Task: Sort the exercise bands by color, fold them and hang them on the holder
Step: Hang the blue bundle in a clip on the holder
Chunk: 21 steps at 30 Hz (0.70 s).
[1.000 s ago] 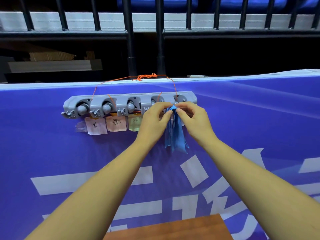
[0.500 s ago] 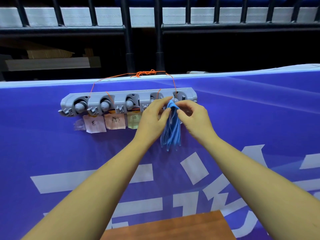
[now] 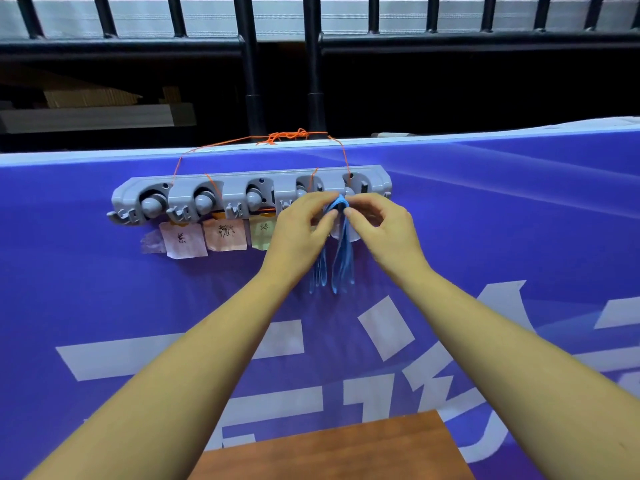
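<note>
A grey holder (image 3: 242,183) with several round clips and small hooks hangs by orange string on a blue banner. A bunch of folded blue exercise bands (image 3: 341,261) dangles below its right end, its top loop up against the holder between the two rightmost clips. My left hand (image 3: 299,233) pinches the top of the bands from the left. My right hand (image 3: 379,230) pinches the same loop from the right. Whether the loop sits on a hook is hidden by my fingers.
Paper colour labels (image 3: 185,239) are taped under the holder's left clips. The orange string (image 3: 289,136) ties to a black railing (image 3: 313,64) behind the banner (image 3: 485,220). A brown wooden surface (image 3: 346,448) lies at the bottom edge.
Both hands lifted the blue bands' top loop up to the holder's right end. The bunch now hangs longer and looser in separate strands.
</note>
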Tool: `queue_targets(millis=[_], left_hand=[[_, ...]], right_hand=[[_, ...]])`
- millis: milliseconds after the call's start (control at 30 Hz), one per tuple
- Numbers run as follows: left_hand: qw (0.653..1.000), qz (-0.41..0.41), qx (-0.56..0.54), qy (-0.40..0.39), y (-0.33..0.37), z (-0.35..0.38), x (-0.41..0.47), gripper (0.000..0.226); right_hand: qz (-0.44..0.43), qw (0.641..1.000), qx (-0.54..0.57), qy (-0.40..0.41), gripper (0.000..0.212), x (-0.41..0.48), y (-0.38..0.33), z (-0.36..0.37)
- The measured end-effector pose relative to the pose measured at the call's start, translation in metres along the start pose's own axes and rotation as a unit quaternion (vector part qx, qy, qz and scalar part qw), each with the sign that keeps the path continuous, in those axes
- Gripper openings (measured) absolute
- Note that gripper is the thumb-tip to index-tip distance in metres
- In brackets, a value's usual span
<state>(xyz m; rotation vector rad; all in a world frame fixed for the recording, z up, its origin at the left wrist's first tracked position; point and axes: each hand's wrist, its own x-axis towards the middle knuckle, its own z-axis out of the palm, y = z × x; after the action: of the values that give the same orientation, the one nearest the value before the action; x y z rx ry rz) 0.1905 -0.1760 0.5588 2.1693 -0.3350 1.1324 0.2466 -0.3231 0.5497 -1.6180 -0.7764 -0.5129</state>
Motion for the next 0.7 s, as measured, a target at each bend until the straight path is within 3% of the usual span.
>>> queue_targets(millis=[267,433,533,700], left_hand=[[1.000,-0.012,0.019,-0.019,-0.007,-0.004,-0.001,0.038],[0.999,-0.030,-0.002,-0.034,-0.008,-0.007,-0.006,0.042],[0.999,-0.039,-0.015,-0.035,-0.007,-0.006,-0.011,0.039],[0.992,-0.121,-0.033,-0.018,-0.015,-0.005,-0.049,0.024]], right_hand=[[0.001,0.998,-0.056,-0.038,0.030,-0.003,-0.001,0.004],[0.023,0.994,-0.101,0.023,0.030,-0.002,0.002,-0.003],[0.032,0.994,-0.104,-0.001,0.028,-0.010,0.004,-0.003],[0.104,0.988,-0.110,-0.024,0.035,-0.055,0.019,0.000]])
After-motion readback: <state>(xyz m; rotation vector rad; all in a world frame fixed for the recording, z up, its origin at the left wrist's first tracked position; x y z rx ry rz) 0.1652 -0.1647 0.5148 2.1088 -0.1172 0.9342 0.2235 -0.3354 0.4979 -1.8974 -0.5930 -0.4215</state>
